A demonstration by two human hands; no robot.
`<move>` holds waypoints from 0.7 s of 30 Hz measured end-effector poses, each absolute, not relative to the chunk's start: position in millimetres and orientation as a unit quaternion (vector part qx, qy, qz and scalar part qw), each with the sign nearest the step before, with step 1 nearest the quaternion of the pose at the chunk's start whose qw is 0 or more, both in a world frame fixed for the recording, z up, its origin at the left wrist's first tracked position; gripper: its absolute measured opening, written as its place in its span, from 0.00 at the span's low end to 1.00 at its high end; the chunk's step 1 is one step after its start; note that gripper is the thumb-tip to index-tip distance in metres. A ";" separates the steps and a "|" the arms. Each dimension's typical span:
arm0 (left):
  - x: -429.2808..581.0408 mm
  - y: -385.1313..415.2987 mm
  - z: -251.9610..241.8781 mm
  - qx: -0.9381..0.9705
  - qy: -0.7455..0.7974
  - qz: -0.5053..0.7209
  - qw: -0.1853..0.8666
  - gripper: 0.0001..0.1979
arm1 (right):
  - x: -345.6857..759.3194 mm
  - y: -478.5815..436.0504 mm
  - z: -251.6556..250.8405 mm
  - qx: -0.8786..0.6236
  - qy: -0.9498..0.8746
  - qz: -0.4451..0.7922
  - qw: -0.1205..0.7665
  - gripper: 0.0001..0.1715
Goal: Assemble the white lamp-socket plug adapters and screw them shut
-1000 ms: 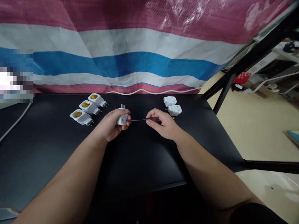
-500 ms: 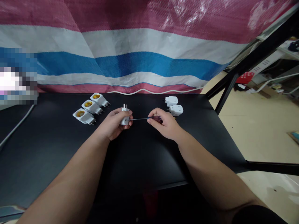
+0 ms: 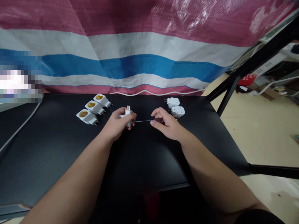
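Adapter (image 3: pixel 127 114) more edge-on in left hand (image 3: pixel 118 123)

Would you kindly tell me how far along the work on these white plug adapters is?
Done: perhaps the three adapters with yellow sockets at the left, or the two white ones at the right; I cannot tell which. In hand: the left hand holds one adapter, the right hand a thin screwdriver reaching it. Remaining: whichever group is unfinished.

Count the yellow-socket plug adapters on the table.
3, in a row on the black table, left of the left hand: front adapter, middle adapter, rear adapter. No socket shows on the white adapter held there or two white adapters by the right hand; more may be hidden.
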State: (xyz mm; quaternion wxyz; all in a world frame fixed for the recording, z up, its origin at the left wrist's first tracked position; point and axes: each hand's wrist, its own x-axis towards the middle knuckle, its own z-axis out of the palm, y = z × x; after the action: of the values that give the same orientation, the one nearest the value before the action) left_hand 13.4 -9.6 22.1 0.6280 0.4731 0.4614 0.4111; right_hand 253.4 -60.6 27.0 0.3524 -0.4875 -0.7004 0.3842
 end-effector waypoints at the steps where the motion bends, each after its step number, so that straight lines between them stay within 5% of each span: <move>1: 13.3 -9.5 22.3 0.472 0.463 0.414 0.626 0.15 | 254.2 -60.6 26.6 -0.479 -0.702 0.390 0.355 0.13; 7: 14.0 -9.3 22.4 0.482 0.462 0.411 0.620 0.18 | 252.3 -59.6 26.9 -0.538 -0.683 0.377 0.318 0.28; 12: 13.3 -9.4 24.1 0.456 0.461 0.429 0.629 0.22 | 253.4 -60.5 26.5 -0.476 -0.695 0.413 0.345 0.15; 18: 13.4 -9.4 23.0 0.468 0.458 0.429 0.622 0.26 | 252.2 -57.0 23.4 -0.541 -0.674 0.383 0.326 0.28; 21: 12.0 -7.4 20.8 0.465 0.458 0.439 0.618 0.27 | 250.9 -59.0 23.9 -0.507 -0.688 0.405 0.325 0.19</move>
State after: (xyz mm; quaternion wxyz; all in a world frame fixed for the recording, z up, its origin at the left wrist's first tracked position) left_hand 12.0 -7.4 20.8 0.6177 0.4652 0.4575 0.4389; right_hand 250.9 -59.0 23.9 0.3252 -0.5069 -0.6880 0.4048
